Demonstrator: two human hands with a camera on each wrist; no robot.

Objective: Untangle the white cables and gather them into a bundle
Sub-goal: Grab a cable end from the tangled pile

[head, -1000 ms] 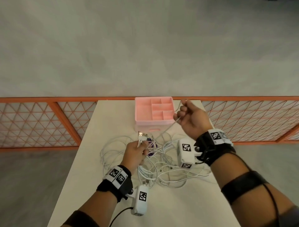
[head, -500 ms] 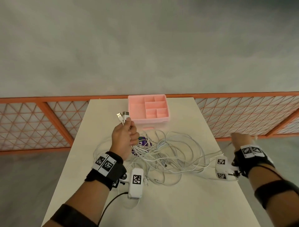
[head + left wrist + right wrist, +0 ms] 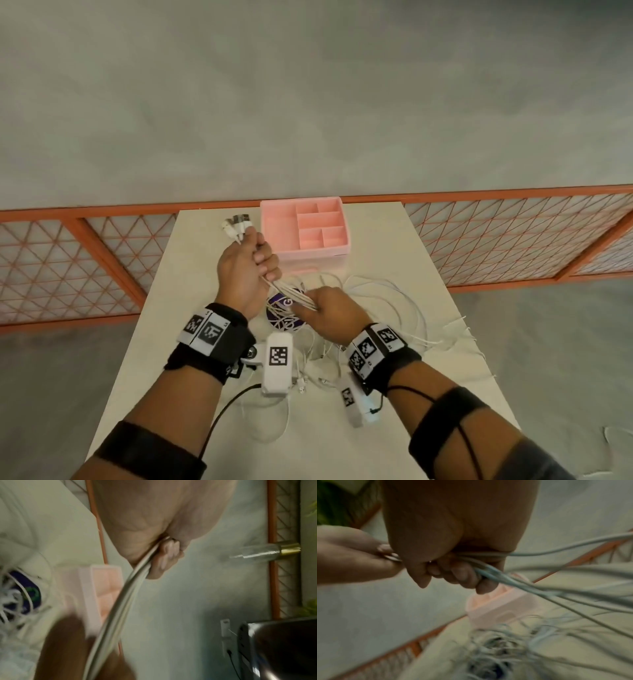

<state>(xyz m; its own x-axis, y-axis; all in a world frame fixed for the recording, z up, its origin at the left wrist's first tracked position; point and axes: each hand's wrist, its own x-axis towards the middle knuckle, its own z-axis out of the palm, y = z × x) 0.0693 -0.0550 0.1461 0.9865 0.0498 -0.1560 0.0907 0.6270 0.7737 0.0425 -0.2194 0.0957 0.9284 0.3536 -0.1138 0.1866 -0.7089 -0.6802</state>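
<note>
Several white cables (image 3: 387,298) lie in loose loops on the table, some still tangled. My left hand (image 3: 248,270) grips a bunch of them near their plug ends (image 3: 236,224), which stick up past my fist. The held strands (image 3: 291,293) run taut down to my right hand (image 3: 329,313), which grips the same bunch just below. The left wrist view shows the strands (image 3: 130,588) leaving my left hand's curled fingers (image 3: 167,559). In the right wrist view my right hand's fingers (image 3: 462,576) wrap the cables (image 3: 530,588), which fan out to the right.
A pink compartment tray (image 3: 335,251) stands at the table's far edge, right behind my left hand. A round purple disc (image 3: 284,310) lies under the cables. The cream table (image 3: 428,394) is narrow, with an orange lattice railing (image 3: 513,236) beyond it.
My right hand came back from the table's right edge to the middle and took hold of the strands below my left hand. My left hand rose slightly with the plug ends.
</note>
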